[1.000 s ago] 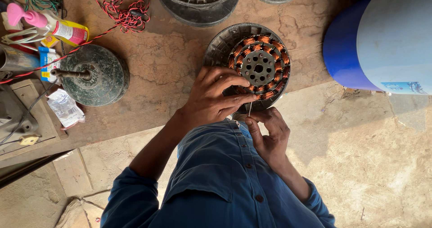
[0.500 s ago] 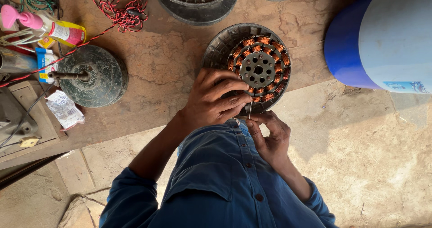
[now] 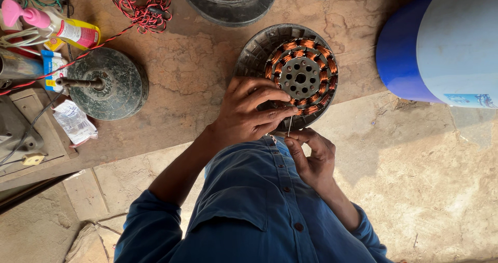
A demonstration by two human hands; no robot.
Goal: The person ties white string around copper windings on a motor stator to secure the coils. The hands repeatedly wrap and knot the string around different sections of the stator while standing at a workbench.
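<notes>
The stator [image 3: 302, 76], a ring of copper coils around a grey perforated hub, sits in its dark ribbed housing [image 3: 254, 50] on the floor [image 3: 197, 71], just in front of the person's blue shirt [image 3: 259, 206]; the left hand [image 3: 249, 112] lies over the housing's near rim, fingers curled and pressed on the lower left coils; the right hand [image 3: 311, 156] is just below it, closed in a pinch on a thin pale thread [image 3: 289, 125] that runs up from the fingertips to the near edge of the winding.

By the look of it the step in hand is tying or lacing the coils, or leading out a fine wire end; whether the strand is thread or wire is too fine to tell; the left hand seems to hold the coils steady while the right draws the strand taut.

The next move calls for even tension, I judge; the strand is thin and could snap or slip out of the pinch; the left fingers need to keep the coil turns from lifting, and the pull should follow the slot rather than cut across the copper.

Well to the left stands a dark round rotor cover [image 3: 111, 84] with its shaft [image 3: 78, 81] pointing sideways; beyond it a spray bottle [image 3: 57, 27] and twisted red wire [image 3: 140, 9]; a blue drum [image 3: 441, 45] stands at the right.
</notes>
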